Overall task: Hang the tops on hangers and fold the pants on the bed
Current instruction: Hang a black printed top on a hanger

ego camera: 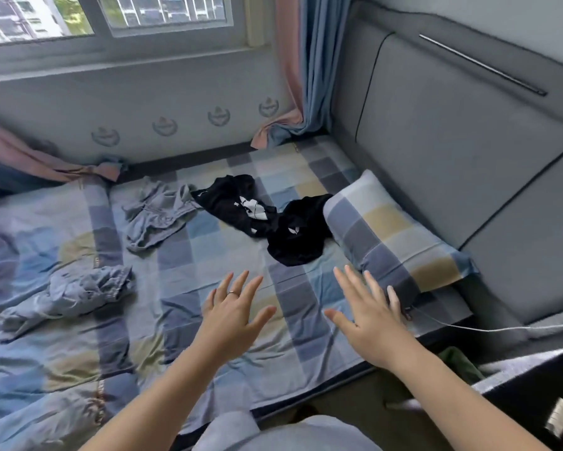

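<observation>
Several crumpled garments lie on the checked bed sheet (208,255). A black garment with a white print (237,203) lies at the middle back, and a second black garment (298,236) sits just right of it, against the pillow. A grey garment (158,213) lies left of them. Another crumpled grey-blue garment (75,291) lies nearer, at the left. My left hand (234,310) and my right hand (367,314) hover over the sheet in front of the black garments, fingers spread, holding nothing. No hangers are in view.
A checked pillow (394,236) leans at the padded grey headboard (452,141) on the right. A white cable (468,327) runs over the bed's right edge. A rumpled quilt (29,353) covers the left. Curtains (306,76) hang at the window wall behind.
</observation>
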The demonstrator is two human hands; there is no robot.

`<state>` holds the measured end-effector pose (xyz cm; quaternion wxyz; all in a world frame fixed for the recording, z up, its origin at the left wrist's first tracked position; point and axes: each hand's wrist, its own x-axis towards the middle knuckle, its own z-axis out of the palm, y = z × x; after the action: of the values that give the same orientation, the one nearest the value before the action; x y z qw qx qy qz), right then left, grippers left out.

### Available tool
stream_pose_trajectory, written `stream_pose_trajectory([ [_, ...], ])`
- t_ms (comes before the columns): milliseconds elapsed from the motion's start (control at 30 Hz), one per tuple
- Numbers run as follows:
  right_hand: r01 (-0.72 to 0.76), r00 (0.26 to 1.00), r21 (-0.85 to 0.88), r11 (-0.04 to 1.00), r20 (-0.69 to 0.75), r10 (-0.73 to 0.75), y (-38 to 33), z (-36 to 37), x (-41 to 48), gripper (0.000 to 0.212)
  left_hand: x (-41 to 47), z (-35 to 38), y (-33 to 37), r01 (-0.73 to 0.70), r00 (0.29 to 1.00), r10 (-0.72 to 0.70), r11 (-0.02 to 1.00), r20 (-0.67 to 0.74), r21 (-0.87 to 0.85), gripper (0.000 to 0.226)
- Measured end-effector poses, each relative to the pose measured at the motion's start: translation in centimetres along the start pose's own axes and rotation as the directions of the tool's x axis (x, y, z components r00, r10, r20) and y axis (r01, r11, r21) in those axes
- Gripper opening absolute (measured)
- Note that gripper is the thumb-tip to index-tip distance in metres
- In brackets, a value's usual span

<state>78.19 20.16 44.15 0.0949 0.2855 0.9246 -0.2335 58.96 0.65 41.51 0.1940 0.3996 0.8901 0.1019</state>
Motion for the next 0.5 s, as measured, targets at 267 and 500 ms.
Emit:
stream_pose_trajectory([
  [267, -0.065, 0.998, 0.014, 0.998, -0.007, 0.065, 2.9, -0.5, 9.9, 0.071, 12.8, 0.7, -1.2, -0.012, 1.0, 0.013, 0.999, 0.013, -0.043, 0.07],
  [500, -0.18, 0.984, 0.041, 0.983, -0.002, 0.181, 4.9, 6.8, 23.3, 0.073, 26.9, 5.3, -9.2, -0.047, 0.995, 0.046, 0.999, 0.085, 0.015, 0.07],
])
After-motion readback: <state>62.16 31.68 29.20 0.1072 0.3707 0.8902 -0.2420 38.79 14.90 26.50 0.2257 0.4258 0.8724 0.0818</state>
